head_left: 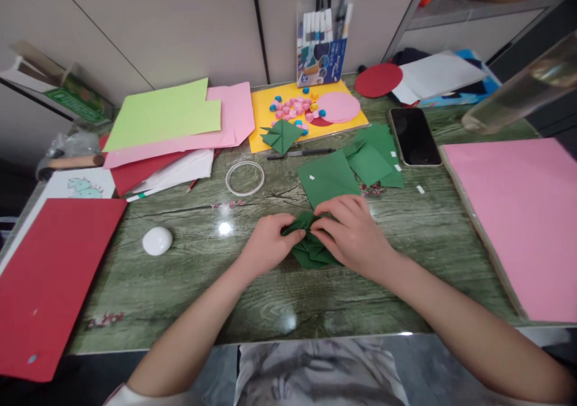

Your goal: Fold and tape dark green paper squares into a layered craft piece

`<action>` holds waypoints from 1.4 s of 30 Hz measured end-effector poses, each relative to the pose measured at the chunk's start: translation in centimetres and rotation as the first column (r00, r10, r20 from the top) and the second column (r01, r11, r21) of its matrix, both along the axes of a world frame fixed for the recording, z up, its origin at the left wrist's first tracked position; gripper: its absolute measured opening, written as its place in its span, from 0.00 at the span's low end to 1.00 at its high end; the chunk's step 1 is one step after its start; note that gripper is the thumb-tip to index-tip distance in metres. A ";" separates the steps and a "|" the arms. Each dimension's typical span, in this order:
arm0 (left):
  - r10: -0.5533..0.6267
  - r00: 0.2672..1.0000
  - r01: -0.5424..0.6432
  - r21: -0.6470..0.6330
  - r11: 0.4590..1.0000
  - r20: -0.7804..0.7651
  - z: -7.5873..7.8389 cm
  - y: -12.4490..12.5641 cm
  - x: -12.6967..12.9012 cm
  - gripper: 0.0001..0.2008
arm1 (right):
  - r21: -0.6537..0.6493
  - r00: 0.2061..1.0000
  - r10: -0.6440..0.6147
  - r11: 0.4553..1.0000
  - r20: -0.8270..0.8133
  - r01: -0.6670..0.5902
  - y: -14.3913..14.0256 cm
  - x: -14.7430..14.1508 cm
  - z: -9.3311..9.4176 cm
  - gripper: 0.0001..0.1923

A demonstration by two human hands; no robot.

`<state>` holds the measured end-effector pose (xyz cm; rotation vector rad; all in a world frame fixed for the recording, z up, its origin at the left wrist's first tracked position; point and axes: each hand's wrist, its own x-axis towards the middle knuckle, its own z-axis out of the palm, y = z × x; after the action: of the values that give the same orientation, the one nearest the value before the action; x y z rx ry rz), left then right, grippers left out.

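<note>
A dark green folded paper piece (pixel 310 251) lies on the green wood-grain table (pixel 189 286) in front of me. My left hand (pixel 268 243) pinches its left side. From the right, my right hand (pixel 354 233) presses down on its top and covers much of it. Just behind my hands lie several flat green paper squares (pixel 329 177). A finished green folded shape (pixel 283 135) rests on the yellow sheet (pixel 261 114) further back.
Red sheet (pixel 45 279) at left, large pink sheet (pixel 527 213) at right. A white oval object (pixel 157 240), a clear tape ring (pixel 244 178), a black pen (pixel 301 153) and a phone (pixel 415 136) lie around. Paper stacks and a marker pack (pixel 321 48) stand at the back.
</note>
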<state>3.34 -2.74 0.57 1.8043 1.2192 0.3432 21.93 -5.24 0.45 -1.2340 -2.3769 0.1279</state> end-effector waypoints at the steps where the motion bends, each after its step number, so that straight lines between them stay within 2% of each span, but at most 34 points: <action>1: 0.000 1.000 0.000 0.003 1.000 -0.003 0.0 0.0 0.0 0.12 | 0.000 1.000 -0.003 1.000 -0.001 0.003 0.0 0.0 0.0 0.07; 11: 0.093 0.992 -0.091 -0.024 0.996 0.083 0.2 -0.3 0.1 0.09 | 0.098 0.998 0.001 0.995 -0.055 0.005 0.2 0.3 0.0 0.05; 24: 0.152 0.972 -0.145 -0.054 0.988 0.180 0.3 -0.5 0.3 0.09 | 0.124 0.998 -0.022 0.992 -0.064 0.030 0.2 0.2 0.1 0.04; 33: 0.241 0.931 -0.170 -0.257 0.951 0.273 -0.4 -0.4 0.2 0.10 | 0.086 0.994 -0.065 0.994 -0.083 0.072 0.1 0.1 0.2 0.04; 42: 0.297 0.899 -0.198 -0.308 0.931 0.320 -1.1 -0.5 0.4 0.09 | 0.043 0.994 -0.074 0.996 -0.076 0.078 0.1 0.3 0.2 0.05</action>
<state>3.78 -3.27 -0.49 1.2827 1.1688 0.6003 22.19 -5.12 0.62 -1.2738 -2.2539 0.0925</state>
